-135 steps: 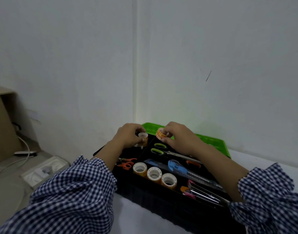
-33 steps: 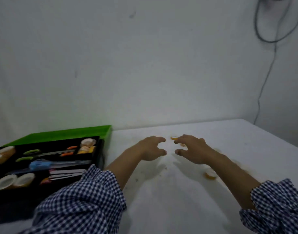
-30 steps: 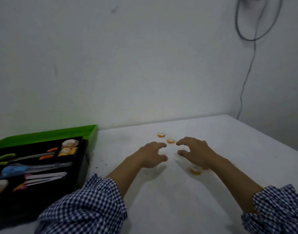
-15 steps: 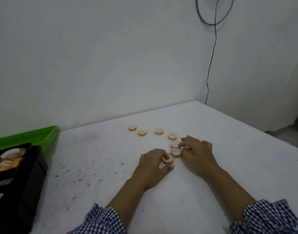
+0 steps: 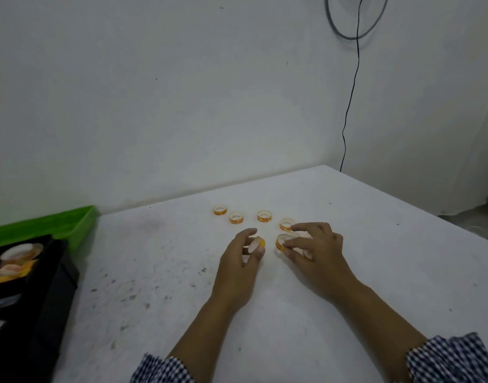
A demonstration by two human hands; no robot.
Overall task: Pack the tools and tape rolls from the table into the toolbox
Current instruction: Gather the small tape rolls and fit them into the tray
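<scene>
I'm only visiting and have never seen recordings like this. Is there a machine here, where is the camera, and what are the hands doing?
No machine here: a person wears one camera on the head, looking down at their own bare hands. The left hand pinches a small orange tape roll; the right hand grips a second roll. Four loose rolls lie on the white table just beyond. At the left stands the open black toolbox with its green lid, some tape already inside.
</scene>
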